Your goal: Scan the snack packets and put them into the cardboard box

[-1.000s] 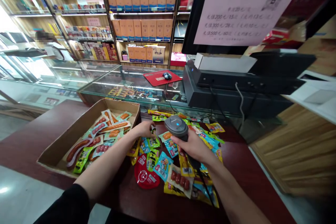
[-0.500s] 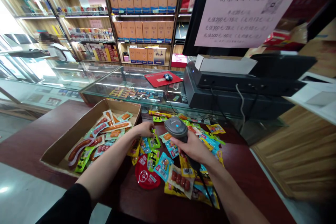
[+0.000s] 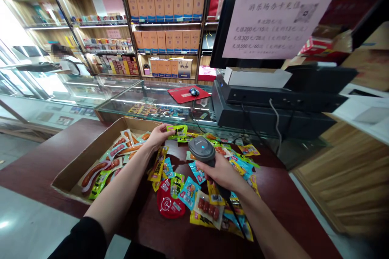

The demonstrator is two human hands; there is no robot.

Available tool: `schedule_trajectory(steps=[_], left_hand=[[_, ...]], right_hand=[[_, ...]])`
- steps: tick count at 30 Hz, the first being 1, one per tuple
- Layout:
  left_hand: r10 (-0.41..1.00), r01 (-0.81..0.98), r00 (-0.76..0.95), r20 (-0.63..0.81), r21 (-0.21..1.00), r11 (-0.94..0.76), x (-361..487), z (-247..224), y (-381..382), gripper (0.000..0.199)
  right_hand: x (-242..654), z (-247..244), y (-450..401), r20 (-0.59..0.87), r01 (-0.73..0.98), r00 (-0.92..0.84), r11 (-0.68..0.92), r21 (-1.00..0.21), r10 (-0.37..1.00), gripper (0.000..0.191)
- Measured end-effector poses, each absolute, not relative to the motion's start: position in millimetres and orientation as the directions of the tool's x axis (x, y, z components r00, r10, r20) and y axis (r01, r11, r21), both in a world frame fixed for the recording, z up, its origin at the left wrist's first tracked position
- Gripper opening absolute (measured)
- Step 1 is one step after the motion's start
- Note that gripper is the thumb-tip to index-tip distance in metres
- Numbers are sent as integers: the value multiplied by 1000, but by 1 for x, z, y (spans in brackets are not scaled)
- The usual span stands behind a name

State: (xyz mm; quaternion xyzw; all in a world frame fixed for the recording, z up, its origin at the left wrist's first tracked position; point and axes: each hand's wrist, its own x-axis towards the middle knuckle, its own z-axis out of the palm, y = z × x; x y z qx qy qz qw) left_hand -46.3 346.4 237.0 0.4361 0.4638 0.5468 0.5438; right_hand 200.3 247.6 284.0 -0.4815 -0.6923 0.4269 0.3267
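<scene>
My left hand (image 3: 158, 135) pinches a green snack packet (image 3: 176, 131) by its left end, raised near the box's right corner. In my right hand (image 3: 221, 168) is a dark grey barcode scanner (image 3: 201, 148), its head tilted toward the packets and its cord trailing down. Beneath and around both hands lie loose packets: a red one (image 3: 170, 203), a blue one (image 3: 189, 192), a yellow one (image 3: 159, 164) and a clear pack of brown sausages (image 3: 208, 206). On the left, a cardboard box (image 3: 69, 166) holds several wrapped sausages (image 3: 95, 173).
Behind the dark red table (image 3: 275, 206) runs a glass counter (image 3: 121, 109) with a red mouse pad (image 3: 182, 96). A monitor with a pink notice (image 3: 273, 24) stands at the back right. A person (image 3: 68, 62) is at the far left, by stocked shelves.
My left hand has lifted the green packet from the pile and moved it up and slightly away. The scanner in my right hand has shifted only a little.
</scene>
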Motion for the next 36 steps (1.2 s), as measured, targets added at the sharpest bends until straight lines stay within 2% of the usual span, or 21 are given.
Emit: schedule_trajectory(steps=[4,10,21,31,36], left_hand=[[998,-255,-21,-57,966,49,-49,238,344,46],[994,-166,-48,-99,982,90,-49,236,343,44],[994,-233,-3,-108,967,105,-47,238,343,46],[998,-278,10,-66,958,67,-49,235,344,43],[995,-256,-2,-104,961,100,-47,239,343,43]], right_hand=[[200,283,246,58,404,-327,195,-894,943,31],[199,283,244,52,425,-331,198,-883,942,31],[201,279,247,78,412,-353,230,-882,933,34],[199,279,246,69,424,-327,211,-881,943,35],[199,282,244,23,425,-327,169,-889,945,31]])
